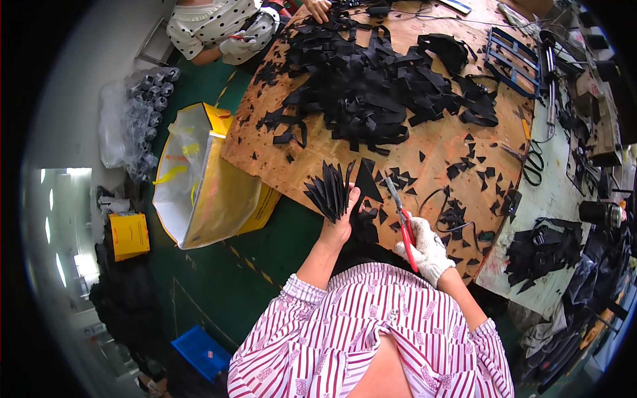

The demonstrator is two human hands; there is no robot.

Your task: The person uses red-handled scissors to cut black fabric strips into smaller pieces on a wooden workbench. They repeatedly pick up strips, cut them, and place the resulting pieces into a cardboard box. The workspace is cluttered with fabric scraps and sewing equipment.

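My bare left hand [340, 229] is closed around a fanned-out bundle of black fabric strips [325, 192] just off the table's near edge. One wider black piece [367, 180] stands up beside its fingers. My right hand [428, 252], in a white knit glove, grips red-handled scissors [407, 242], blades pointing up and away over the table. The scissors are a short way right of the left hand, apart from the bundle. Small black triangular offcuts [399, 178] lie around the blade tips. Beyond both hands spreads a large heap of black strips [371, 93].
The wooden table [255, 142] carries scattered scraps. A blue plastic rack [511, 61] and black-handled scissors [533, 163] lie to the right. A yellow-and-white bag [222, 179] stands open at the left. Across the table, a co-worker's gloved hand [237, 45] holds a red-handled tool.
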